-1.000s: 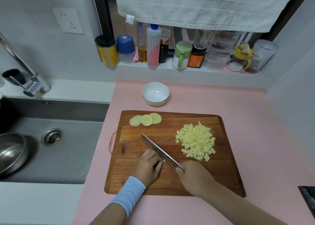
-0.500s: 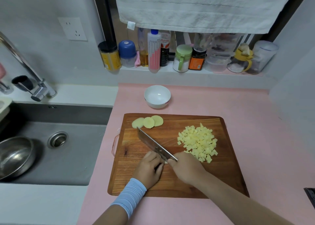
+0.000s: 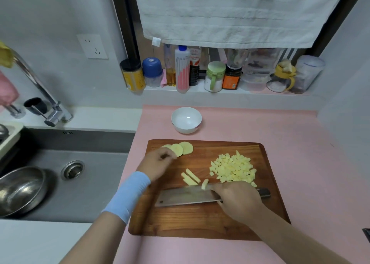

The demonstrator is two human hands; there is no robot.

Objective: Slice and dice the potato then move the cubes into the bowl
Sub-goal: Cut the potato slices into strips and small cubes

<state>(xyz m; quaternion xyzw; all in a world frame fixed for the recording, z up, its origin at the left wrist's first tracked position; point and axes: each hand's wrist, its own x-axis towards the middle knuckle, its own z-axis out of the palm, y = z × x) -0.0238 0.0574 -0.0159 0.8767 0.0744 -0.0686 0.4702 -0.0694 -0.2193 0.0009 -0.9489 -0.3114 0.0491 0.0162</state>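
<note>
Most of the potato is already a pile of cubes (image 3: 233,168) on the cutting board (image 3: 204,221). I see my right hand (image 3: 238,200) clamped on the knife (image 3: 186,196), and my left hand (image 3: 157,163), fingers loosely curled and holding nothing, reaches the round slices (image 3: 181,148) at the board's far corner. Those slices and the strips (image 3: 190,176) remain to cut; the bowl (image 3: 186,119) beyond the board is empty.

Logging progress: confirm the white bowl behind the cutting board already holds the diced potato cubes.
Not quite: the head view shows the white bowl behind the cutting board empty. The diced potato cubes are piled on the board.

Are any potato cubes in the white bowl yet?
No: the white bowl shows a bare interior, while the diced cubes sit piled on the wooden cutting board.
</note>
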